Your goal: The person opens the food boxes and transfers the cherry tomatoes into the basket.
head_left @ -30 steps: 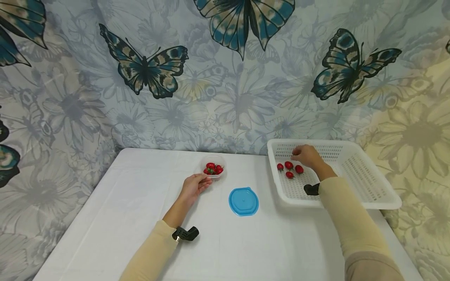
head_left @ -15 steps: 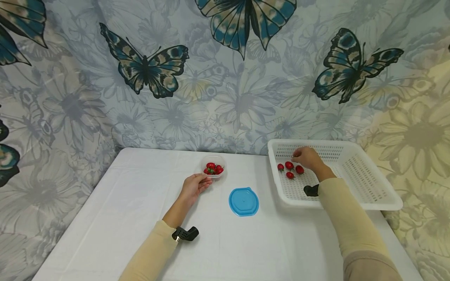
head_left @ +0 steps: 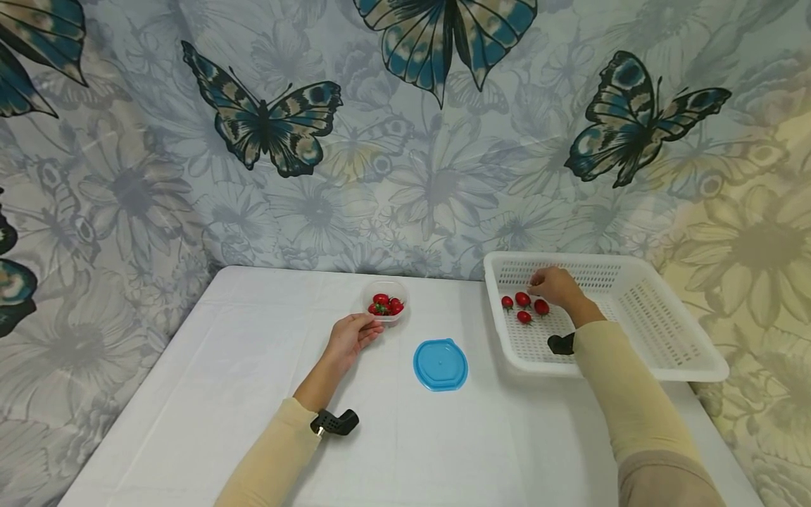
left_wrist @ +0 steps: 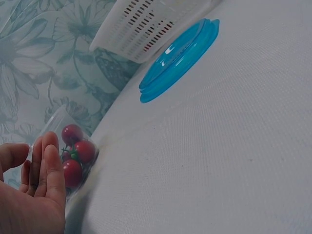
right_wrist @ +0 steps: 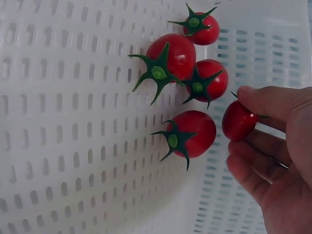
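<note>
My left hand (head_left: 348, 338) is at the near side of a small clear plastic container (head_left: 395, 318), its thumb and fingers at the rim. Several red cherry tomatoes (left_wrist: 84, 152) with green stems lie inside that container. Over in the white basket (head_left: 684, 370), my right hand (head_left: 557, 285) pinches one cherry tomato (right_wrist: 238, 122) between thumb and fingers. The head view hides this tomato behind the hand. Close beside it on the basket floor are several more cherry tomatoes (right_wrist: 195, 134) with green star-shaped tops.
Between container and basket, a round blue lid (head_left: 440, 365) lies flat on the white-covered table (head_left: 190, 394). A butterfly-patterned cloth (head_left: 437, 190) hangs behind. Each wrist carries a black camera (head_left: 336, 422).
The view has shifted very slightly. Both hands stay at the same spots, the left at the container and the right among the tomatoes in the basket.
</note>
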Available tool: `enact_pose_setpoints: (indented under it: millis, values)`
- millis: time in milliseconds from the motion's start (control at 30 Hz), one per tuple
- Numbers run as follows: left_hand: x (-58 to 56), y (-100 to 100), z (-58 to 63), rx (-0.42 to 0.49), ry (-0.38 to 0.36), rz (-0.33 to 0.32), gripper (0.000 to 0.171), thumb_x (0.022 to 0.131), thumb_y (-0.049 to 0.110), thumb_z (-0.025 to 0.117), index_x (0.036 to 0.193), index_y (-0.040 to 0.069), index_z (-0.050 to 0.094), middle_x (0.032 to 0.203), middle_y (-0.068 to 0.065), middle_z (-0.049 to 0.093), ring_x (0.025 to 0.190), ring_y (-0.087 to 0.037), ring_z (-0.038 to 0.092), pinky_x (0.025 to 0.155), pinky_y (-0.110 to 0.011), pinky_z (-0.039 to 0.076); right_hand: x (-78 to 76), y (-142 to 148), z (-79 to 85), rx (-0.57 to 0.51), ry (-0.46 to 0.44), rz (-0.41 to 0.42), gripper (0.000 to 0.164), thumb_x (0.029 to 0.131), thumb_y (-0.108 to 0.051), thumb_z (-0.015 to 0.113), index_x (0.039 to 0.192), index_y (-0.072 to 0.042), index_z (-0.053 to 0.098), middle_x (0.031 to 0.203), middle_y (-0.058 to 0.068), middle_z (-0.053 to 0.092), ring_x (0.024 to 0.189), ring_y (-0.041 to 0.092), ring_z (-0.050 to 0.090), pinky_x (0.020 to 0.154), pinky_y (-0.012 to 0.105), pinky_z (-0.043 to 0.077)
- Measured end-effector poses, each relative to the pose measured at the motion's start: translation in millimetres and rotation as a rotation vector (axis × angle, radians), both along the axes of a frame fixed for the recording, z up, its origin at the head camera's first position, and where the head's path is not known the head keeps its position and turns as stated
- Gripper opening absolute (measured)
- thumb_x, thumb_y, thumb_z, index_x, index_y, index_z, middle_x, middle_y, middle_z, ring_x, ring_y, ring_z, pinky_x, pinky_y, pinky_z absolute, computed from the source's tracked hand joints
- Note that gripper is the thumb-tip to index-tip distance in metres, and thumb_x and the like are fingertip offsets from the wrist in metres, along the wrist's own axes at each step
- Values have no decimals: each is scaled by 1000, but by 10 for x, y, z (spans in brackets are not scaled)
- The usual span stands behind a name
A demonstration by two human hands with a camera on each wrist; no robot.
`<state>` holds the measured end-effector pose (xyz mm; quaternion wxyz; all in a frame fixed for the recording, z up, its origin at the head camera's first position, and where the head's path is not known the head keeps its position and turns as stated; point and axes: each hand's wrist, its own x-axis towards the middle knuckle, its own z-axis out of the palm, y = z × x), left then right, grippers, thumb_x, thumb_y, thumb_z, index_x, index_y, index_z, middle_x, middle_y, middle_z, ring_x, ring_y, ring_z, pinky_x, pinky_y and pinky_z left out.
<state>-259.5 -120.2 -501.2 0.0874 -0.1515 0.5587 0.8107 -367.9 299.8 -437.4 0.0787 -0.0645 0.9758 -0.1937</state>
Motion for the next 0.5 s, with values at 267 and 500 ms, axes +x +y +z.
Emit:
enact_pose_setpoints:
  millis: [267,500]
  values:
    - [-10,2,-8,2,-1,7,17,98,11,55,110,-1,55,81,0,70,73,-8,70,69,-16,57,-77,7,-26,64,-62,9,31,90,-15,63,108,10,63,99,24,67,84,30,62,76,45,53]
    - [-5,0,-11,-8,1,3,20,98,12,56,112,-2,55,81,0,70,73,-8,70,70,-17,57,-131,-2,-25,110,-86,12,32,90,-15,62,109,11,62,103,25,66,90,34,62,84,49,52]
